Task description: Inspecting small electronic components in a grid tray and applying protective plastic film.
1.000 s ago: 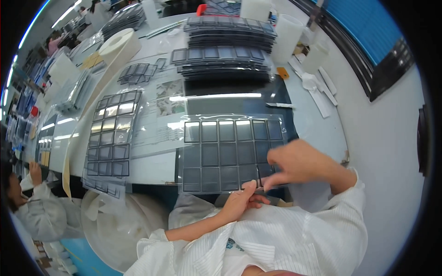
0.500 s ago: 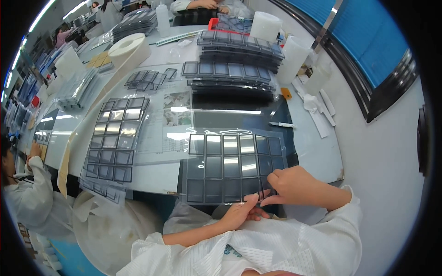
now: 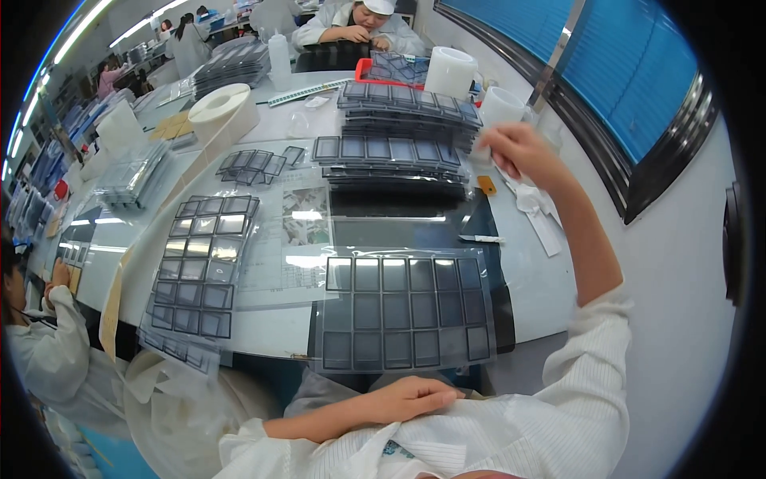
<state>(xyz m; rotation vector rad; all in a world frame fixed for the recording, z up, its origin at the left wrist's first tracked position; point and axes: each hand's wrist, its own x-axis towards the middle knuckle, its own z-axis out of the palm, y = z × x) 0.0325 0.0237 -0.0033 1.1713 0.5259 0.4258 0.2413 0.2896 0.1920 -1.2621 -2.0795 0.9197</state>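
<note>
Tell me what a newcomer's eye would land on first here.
First, the dark grid tray of square cells at the table's near edge, straight ahead of the person. Next, the right hand, raised toward the white rolls at the far right, while the left hand rests low near the lap. Behind the tray stand stacks of similar trays.

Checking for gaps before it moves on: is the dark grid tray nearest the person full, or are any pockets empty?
Cannot tell for certain: every visible pocket of the dark grid tray looks alike, dark and glossy, under a clear film.
</note>
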